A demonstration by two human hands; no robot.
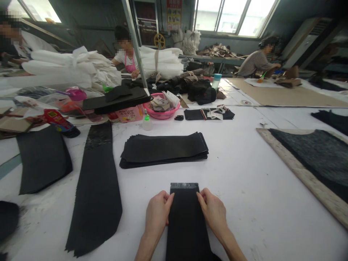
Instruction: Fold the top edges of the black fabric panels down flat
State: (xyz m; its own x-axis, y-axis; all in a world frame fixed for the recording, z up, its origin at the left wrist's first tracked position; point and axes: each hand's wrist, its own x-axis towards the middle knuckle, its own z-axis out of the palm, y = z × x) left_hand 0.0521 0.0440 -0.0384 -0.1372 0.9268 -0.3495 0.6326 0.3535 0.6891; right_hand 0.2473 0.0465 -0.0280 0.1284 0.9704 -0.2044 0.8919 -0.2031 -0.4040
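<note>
A long black leather-like strip [187, 224] lies in front of me, its far end crossed by a narrow shiny grey band. My left hand [158, 214] pinches its left edge between thumb and fingers, just below that band. On the opposite edge, my right hand [213, 210] grips the strip the same way. The near end runs out of the picture at the bottom. Beyond my hands rests a stack of black rectangular pieces [164, 148]. To the left lies a fanned pile of longer black pieces [95, 192], with a shiny patch at its far end.
More black pieces [43, 159] lie far left. A pink basket [162, 115] with paper labels and a small green-capped bottle [147, 123] stand behind the stack. At right is a board [288, 163] bearing dark material. Co-workers sit beyond the white table [239, 188], near white rolled bundles [73, 69].
</note>
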